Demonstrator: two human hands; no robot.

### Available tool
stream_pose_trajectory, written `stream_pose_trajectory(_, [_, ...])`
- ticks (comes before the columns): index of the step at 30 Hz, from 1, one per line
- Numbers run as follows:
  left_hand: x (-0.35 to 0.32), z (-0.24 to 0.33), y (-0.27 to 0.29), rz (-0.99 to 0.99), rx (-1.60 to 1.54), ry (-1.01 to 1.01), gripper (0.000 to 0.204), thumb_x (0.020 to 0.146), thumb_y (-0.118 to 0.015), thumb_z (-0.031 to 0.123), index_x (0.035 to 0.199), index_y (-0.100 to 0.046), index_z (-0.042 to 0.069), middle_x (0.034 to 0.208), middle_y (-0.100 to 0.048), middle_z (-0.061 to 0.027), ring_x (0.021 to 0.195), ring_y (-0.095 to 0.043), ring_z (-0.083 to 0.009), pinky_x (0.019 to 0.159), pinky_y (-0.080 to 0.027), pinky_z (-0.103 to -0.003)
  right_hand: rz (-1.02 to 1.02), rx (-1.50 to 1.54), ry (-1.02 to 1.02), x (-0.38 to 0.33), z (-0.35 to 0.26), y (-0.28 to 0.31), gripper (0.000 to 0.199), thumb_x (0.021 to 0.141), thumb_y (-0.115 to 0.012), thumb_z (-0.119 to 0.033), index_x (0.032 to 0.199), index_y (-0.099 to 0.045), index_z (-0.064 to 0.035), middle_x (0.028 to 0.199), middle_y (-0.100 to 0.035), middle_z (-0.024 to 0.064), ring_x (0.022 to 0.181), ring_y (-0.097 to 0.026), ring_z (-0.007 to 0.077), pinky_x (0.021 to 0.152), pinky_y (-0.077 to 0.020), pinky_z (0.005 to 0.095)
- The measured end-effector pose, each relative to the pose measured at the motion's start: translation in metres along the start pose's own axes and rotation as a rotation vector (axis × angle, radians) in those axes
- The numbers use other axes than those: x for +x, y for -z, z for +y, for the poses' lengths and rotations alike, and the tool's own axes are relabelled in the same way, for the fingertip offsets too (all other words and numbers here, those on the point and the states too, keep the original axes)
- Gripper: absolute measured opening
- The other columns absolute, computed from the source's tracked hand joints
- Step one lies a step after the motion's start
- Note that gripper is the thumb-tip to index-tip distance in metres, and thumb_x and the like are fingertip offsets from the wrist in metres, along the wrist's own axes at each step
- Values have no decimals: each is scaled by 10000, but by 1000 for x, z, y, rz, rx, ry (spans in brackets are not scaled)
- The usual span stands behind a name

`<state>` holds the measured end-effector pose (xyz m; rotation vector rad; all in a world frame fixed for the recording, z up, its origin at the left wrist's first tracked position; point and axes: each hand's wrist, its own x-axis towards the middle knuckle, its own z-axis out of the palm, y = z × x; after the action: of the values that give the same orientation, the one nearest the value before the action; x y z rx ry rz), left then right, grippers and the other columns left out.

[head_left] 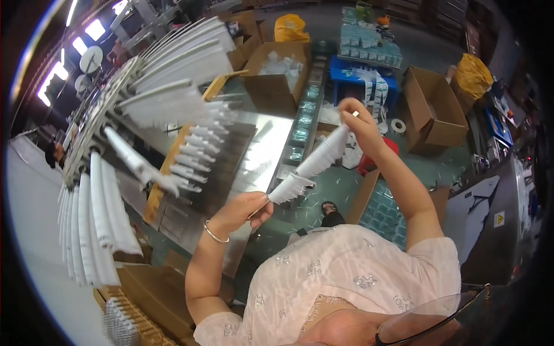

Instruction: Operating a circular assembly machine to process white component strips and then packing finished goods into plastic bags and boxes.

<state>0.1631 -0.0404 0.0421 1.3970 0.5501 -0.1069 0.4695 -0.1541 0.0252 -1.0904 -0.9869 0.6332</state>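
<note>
Stretched between my two hands is a long white fringed strip (325, 154), which looks like a stack of thin white pieces along a rod. It slants from lower left to upper right, with a break or fold near its lower part. My left hand (245, 209), with a bracelet at the wrist, pinches the lower end. The fingers of my right hand (359, 122) close round the upper end, where a small pale tip sticks out. To the left, a wooden bar (167, 173) carries a row of white bundles (199, 144) over the metal table (268, 144).
A large rack (118, 86) bearing long white strips stands at the left. Open cardboard boxes lie at far middle (268, 89), right (434, 118) and lower left (156, 294). A blue stool-like stand (340, 72), a tape roll (398, 126) and a red stool (388, 151) are beyond my right arm.
</note>
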Motion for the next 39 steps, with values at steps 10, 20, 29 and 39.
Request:
stream_pose_trajectory(10, [183,54,-8,236,-442,-436,231,903,-420,235,919,-527,30,929,-584,-88,782,-561,-162,725,-457,-307,-73,1,379,62,79,20,147,789,-531,-33,906,-441,-42,775,-504,34,640,-469,89,588,-403,210])
stream_pose_trajectory(20, [345,145,1,603,36,-482,232,875,-449,169,970,-581,3,930,-599,-70,813,-552,-96,694,-451,-228,73,44,193,222,111,75,122,890,-397,-111,965,-452,-33,732,-470,16,658,-448,82,589,-389,219])
stream_pose_trajectory(29, [325,184,115,1364,1218,-817,286,830,-441,14,1107,-511,3,946,-504,-133,860,-510,-249,778,-408,-320,-216,286,-101,289,78,183,109,882,-373,-103,933,-449,-44,616,-386,-10,490,-310,42,436,-239,182])
stream_pose_trajectory(39, [345,145,111,918,39,-696,163,858,-484,86,985,-556,14,624,-458,36,502,-363,-20,435,-269,-161,-126,140,-122,328,79,204,126,893,-431,-181,908,-493,-72,633,-413,-34,403,-329,31,349,-221,173])
